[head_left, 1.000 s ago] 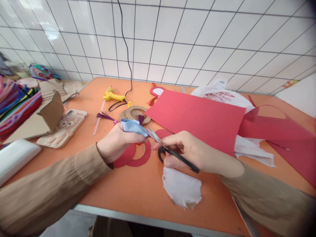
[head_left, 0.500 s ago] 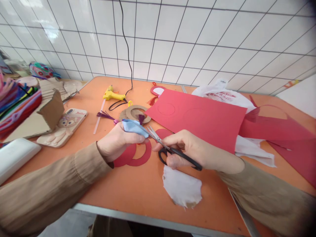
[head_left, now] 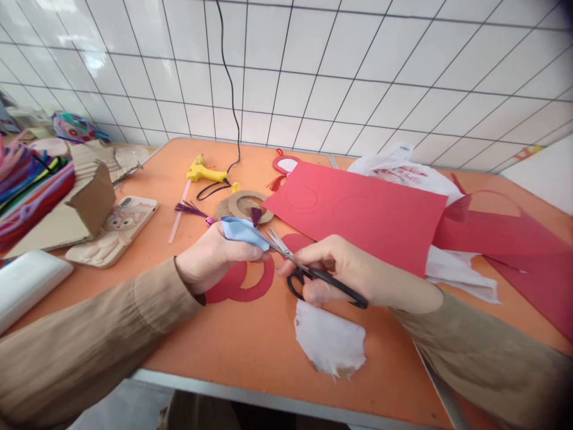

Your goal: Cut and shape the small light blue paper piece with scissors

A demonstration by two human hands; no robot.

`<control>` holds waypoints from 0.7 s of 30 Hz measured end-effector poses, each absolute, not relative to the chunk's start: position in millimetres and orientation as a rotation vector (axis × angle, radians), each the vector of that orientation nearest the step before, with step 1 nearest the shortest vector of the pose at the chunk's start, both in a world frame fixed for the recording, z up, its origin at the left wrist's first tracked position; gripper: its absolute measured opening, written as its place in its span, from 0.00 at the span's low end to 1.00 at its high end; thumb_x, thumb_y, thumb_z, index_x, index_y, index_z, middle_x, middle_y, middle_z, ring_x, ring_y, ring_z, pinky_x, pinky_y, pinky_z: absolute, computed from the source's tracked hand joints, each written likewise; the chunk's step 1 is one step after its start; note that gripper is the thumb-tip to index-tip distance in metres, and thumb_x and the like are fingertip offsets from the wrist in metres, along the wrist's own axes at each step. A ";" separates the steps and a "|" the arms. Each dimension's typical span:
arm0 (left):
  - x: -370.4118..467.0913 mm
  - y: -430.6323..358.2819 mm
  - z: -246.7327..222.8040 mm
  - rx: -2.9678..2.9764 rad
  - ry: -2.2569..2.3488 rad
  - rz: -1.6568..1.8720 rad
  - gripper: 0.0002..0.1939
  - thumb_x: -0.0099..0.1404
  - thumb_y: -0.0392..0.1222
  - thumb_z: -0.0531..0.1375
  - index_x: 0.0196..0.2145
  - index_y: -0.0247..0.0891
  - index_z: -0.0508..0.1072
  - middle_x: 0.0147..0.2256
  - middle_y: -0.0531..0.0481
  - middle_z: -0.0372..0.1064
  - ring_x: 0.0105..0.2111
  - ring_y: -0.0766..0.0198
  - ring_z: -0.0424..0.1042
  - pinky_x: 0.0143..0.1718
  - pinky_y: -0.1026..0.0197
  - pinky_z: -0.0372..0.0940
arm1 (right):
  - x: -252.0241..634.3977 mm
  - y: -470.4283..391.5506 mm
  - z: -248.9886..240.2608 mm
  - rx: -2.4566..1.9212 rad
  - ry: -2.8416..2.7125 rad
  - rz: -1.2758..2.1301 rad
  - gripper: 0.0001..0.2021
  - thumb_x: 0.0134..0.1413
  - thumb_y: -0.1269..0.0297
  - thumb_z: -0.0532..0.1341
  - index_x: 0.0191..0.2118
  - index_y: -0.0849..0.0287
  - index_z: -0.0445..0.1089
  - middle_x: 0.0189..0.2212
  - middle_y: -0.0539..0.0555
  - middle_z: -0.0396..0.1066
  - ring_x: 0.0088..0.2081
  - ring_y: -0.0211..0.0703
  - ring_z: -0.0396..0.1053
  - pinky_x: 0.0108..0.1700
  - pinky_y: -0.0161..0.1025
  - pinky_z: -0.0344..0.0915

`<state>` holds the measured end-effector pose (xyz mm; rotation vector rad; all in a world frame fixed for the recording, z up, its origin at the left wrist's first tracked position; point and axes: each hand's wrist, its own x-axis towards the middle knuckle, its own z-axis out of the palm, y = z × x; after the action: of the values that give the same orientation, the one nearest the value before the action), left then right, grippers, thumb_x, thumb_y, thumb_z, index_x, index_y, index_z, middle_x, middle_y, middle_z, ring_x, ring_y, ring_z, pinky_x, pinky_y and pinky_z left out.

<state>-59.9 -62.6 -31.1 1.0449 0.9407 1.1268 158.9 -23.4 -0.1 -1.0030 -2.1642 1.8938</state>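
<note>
Pinched in my left hand (head_left: 212, 257) is a light blue piece of cloth (head_left: 244, 232), held up above the table. My right hand (head_left: 338, 269) grips a pair of black-handled scissors (head_left: 336, 288). The blades are parted and point left, one of them at the edge of the blue piece. Beneath my left hand lie red paper rings (head_left: 259, 286), partly covered by it. A ragged white piece (head_left: 330, 340) rests on the table just below the scissors. Behind the blue piece are cardboard rings (head_left: 248, 206) and a dark purple tassel (head_left: 192, 208).
A yellow glue gun (head_left: 206, 172) with a black cord lies at the back. Red paper sheets (head_left: 371, 221) and a white plastic bag (head_left: 403, 170) cover the right. On the left are a phone (head_left: 119, 230), folded cardboard (head_left: 92, 203), pipe cleaners (head_left: 36, 191) and a white case (head_left: 31, 289).
Almost nothing differs. Both hands, the blue cloth and the parted scissors keep nearly the same position.
</note>
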 end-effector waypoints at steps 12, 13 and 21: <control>-60.5 -62.6 -29.6 1.065 0.902 1.116 0.04 0.43 0.33 0.68 0.22 0.35 0.81 0.23 0.48 0.76 0.28 0.62 0.71 0.34 0.60 0.66 | 159.9 -20.8 -2.4 -0.969 -2.183 1.889 0.23 0.41 0.53 0.73 0.40 0.64 0.75 0.24 0.49 0.70 0.26 0.38 0.68 0.28 0.35 0.64; -60.3 -62.7 -29.5 1.055 0.901 1.111 0.04 0.43 0.33 0.68 0.22 0.35 0.81 0.23 0.48 0.76 0.27 0.62 0.71 0.34 0.60 0.67 | 160.2 -20.5 -2.7 -0.967 -2.182 1.893 0.22 0.41 0.54 0.73 0.40 0.64 0.75 0.24 0.49 0.69 0.26 0.38 0.68 0.28 0.35 0.64; -60.7 -63.9 -31.0 1.001 0.877 1.074 0.05 0.44 0.33 0.69 0.24 0.35 0.81 0.24 0.48 0.76 0.26 0.62 0.72 0.33 0.60 0.68 | 161.8 -20.7 -2.9 -0.935 -2.200 1.914 0.19 0.45 0.57 0.70 0.40 0.64 0.74 0.25 0.50 0.70 0.26 0.38 0.68 0.28 0.35 0.64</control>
<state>-60.7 -63.9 -31.0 1.0009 0.8773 1.0738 161.8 -20.7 -2.9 -0.9353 -2.1996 1.9136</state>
